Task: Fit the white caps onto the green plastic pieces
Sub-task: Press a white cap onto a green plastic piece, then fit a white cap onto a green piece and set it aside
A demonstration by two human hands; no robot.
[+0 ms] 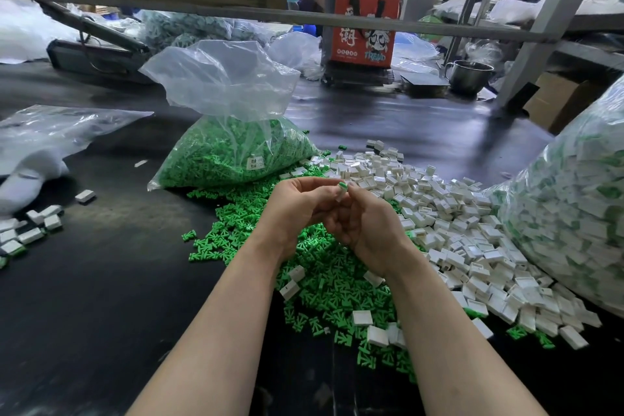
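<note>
We hold both hands raised together over the middle of the dark worktop (pixel 101 280). Our left hand (pixel 297 209) and our right hand (pixel 368 230) meet at the fingertips, curled and pinching one small piece (pixel 342 188) between them, its green top showing above a white cap; how the grip is shared between the two hands we cannot tell. Below our wrists lies a loose heap of green plastic pieces (pixel 324 280), with a few white caps scattered on it. Just to the right spreads a wide pile of white caps (pixel 456 230). Behind the heap stands an open clear bag of green pieces (pixel 233 149). At the right edge bulges a large clear bag of capped pieces (pixel 574 206). A small cluster of capped pieces (pixel 30 230) sits at the far left. Farther back we see an orange tote bag (pixel 363 20) and a metal pot (pixel 469 74).
</note>
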